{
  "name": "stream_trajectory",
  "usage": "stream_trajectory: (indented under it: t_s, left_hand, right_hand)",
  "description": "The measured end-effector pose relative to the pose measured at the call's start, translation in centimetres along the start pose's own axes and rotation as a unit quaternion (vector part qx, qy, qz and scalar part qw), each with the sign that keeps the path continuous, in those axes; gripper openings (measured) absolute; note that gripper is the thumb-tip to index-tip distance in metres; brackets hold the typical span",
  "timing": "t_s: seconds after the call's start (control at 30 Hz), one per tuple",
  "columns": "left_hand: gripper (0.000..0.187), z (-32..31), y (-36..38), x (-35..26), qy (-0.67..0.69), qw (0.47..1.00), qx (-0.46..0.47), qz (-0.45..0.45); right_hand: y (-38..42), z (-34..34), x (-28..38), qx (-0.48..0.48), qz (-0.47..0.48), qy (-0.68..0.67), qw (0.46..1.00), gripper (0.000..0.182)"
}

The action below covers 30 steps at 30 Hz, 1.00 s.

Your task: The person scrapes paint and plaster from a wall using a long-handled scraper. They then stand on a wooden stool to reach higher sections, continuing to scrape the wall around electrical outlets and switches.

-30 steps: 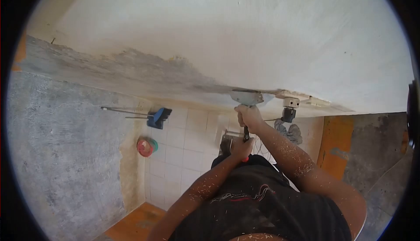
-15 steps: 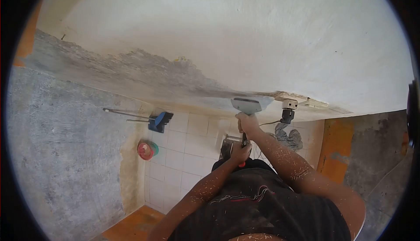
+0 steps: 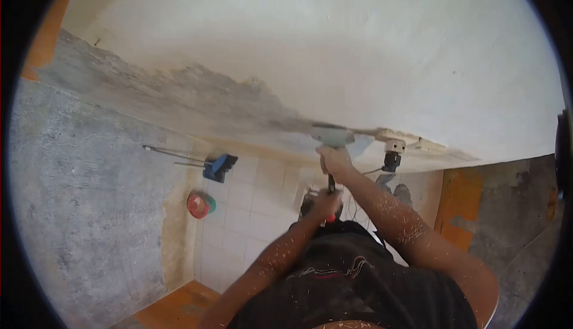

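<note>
Both of my hands are closed on one long-handled scraper (image 3: 334,136) with a wide pale blade. The blade is up at the wall (image 3: 418,60), where the paint meets a bare grey patch (image 3: 197,93); whether its edge touches cannot be made out. My right hand (image 3: 335,163) wraps the handle just below the blade. Lower down, near my body, my left hand (image 3: 326,204) grips the handle by its red end. Pale flecks cover both forearms.
A wall socket with a black plug (image 3: 391,160) sits right of the blade, its cable hanging down. On the tiled floor (image 3: 236,233) are a red and green bucket (image 3: 200,205) and a blue-black dustpan (image 3: 219,168). A grey wall (image 3: 89,203) stands left.
The scraper and both hands have shifted slightly left and up along the wall. My right forearm now covers part of the grey crumpled item on the floor. Both hands keep their hold.
</note>
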State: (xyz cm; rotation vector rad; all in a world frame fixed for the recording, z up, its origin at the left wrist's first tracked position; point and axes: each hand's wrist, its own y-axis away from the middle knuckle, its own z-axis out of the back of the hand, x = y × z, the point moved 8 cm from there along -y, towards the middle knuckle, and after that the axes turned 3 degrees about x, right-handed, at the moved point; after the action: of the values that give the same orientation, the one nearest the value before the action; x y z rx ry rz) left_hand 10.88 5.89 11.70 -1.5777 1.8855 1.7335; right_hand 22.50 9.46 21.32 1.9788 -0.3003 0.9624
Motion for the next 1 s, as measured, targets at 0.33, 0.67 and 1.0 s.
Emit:
stream_trajectory:
  t_s: [0.33,0.67,1.0]
  left_hand:
    - [0.019,1.8,-4.5,5.9,-0.306,0.912,0.027,-0.270]
    - [0.020,0.1,1.0,-0.3,-0.312,0.936,-0.020,-0.161]
    - [0.018,0.3,1.2,0.4,-0.355,0.911,-0.021,-0.209]
  right_hand:
    - [0.8,-0.3,-0.2,0.012,-0.001,-0.004,1.000,0.024]
    - [1.4,0.2,-0.1,-0.003,-0.010,-0.025,1.000,0.021]
    - [1.2,1.6,-2.4,-0.020,-0.041,-0.042,0.998,0.021]
